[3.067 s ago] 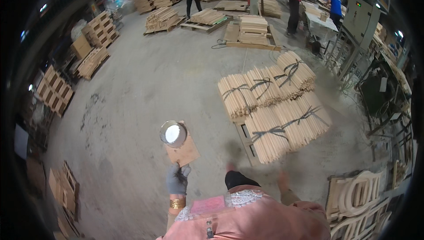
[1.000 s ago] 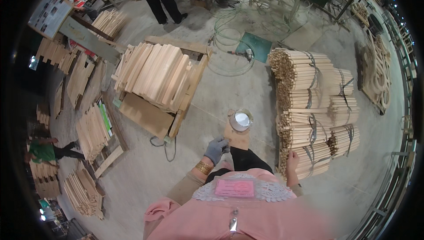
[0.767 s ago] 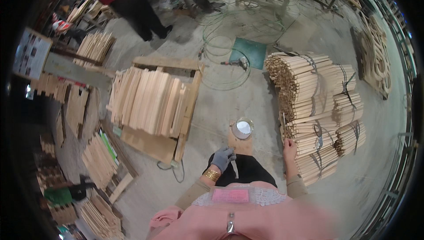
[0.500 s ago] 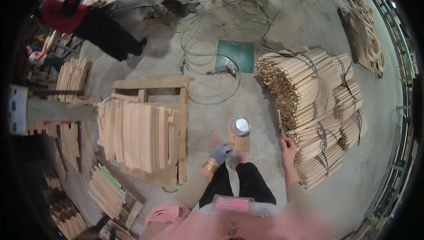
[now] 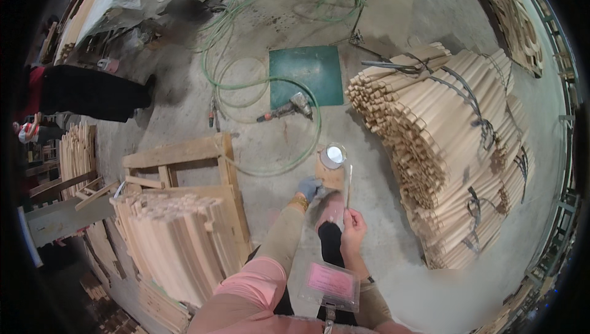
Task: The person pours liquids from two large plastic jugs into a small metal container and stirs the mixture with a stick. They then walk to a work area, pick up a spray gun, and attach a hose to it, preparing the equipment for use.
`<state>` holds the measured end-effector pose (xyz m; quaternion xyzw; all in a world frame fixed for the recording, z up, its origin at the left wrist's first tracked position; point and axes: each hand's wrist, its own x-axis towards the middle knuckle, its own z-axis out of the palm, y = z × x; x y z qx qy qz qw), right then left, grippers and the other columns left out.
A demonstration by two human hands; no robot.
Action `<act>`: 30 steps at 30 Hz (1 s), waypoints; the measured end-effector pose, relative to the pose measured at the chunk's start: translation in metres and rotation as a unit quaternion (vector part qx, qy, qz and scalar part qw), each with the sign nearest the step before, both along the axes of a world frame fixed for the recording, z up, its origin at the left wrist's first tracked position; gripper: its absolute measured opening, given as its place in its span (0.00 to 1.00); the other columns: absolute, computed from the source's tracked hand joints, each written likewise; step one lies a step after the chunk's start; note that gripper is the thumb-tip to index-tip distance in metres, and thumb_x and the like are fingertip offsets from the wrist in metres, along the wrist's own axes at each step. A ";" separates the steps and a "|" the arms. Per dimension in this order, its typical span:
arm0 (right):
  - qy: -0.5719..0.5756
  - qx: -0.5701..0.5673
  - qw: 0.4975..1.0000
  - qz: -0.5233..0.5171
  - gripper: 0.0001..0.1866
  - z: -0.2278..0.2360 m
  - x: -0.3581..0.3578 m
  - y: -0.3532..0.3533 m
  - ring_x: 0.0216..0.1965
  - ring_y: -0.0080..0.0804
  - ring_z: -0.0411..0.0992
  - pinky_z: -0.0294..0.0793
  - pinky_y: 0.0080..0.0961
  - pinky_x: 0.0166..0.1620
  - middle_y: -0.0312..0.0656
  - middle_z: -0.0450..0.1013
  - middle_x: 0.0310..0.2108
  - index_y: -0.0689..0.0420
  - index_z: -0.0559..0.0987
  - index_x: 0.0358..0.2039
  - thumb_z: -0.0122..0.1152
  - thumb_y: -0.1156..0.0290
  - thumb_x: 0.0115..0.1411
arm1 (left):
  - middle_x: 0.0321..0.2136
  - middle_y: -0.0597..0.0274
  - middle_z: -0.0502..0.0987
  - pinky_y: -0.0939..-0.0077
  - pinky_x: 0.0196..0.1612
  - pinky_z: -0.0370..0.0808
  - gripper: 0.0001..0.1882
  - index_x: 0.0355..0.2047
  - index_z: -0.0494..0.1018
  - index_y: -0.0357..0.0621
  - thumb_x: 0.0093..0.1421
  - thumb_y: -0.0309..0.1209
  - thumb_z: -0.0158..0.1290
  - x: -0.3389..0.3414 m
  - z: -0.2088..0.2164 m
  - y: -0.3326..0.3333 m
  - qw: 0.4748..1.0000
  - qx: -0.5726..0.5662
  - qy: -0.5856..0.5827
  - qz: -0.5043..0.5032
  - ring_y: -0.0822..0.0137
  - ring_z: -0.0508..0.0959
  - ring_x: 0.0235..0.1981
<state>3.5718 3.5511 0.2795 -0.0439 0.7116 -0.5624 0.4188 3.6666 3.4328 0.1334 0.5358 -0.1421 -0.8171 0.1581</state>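
Observation:
My left hand [image 5: 310, 187], in a grey glove, is closed on the near left part of a small wooden board [image 5: 330, 179]. A round can [image 5: 333, 156], bright white or silvery at its top, stands on the board's far end. Bare fingers of my right hand [image 5: 354, 228] pinch the lower end of a thin stick [image 5: 350, 191]. The stick points away from me and looks paler at its upper end; whether it is a brush I cannot make out. It is just right of the board and can.
Strapped bundles of wooden sticks [image 5: 424, 143] lie at right. Left, wooden slats [image 5: 178, 235] are stacked by a pallet [image 5: 175, 152]. Ahead are a green mat [image 5: 305, 72], a power tool [image 5: 287, 108] and a looped green hose [image 5: 279, 170]. Another person [image 5: 92, 92] stands far left.
My right hand has brought the stick from beside the bundles leftward to the board and can. My view has shifted forward, and a foot now shows ahead below the board.

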 end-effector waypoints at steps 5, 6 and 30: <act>-0.019 0.031 0.999 -0.003 0.06 -0.062 -0.010 -0.042 0.26 0.15 0.64 0.63 0.13 0.31 0.31 0.69 0.25 0.63 0.75 0.33 0.55 0.74 0.56 | 0.23 0.65 0.73 0.80 0.26 0.70 0.10 0.34 0.72 0.37 0.53 0.30 0.53 -0.013 -0.103 -0.026 0.984 -0.167 -0.009 -0.056 0.73 0.72 0.22; -0.037 0.046 0.998 0.024 0.06 -0.065 -0.014 -0.050 0.26 0.14 0.63 0.62 0.12 0.30 0.30 0.69 0.25 0.62 0.76 0.33 0.56 0.74 0.56 | 0.23 0.65 0.73 0.80 0.26 0.70 0.10 0.34 0.73 0.37 0.53 0.30 0.53 -0.018 -0.122 -0.027 0.998 -0.033 0.028 0.040 0.73 0.72 0.22; 0.413 -0.025 0.881 0.230 0.07 -0.063 -0.049 -0.183 0.24 0.21 0.66 0.65 0.17 0.29 0.37 0.70 0.22 0.64 0.76 0.30 0.57 0.74 0.52 | 0.38 0.49 0.75 0.63 0.42 0.72 0.16 0.38 0.75 0.42 0.48 0.33 0.52 0.080 -0.164 -0.272 0.638 -0.378 -0.458 -0.490 0.52 0.75 0.41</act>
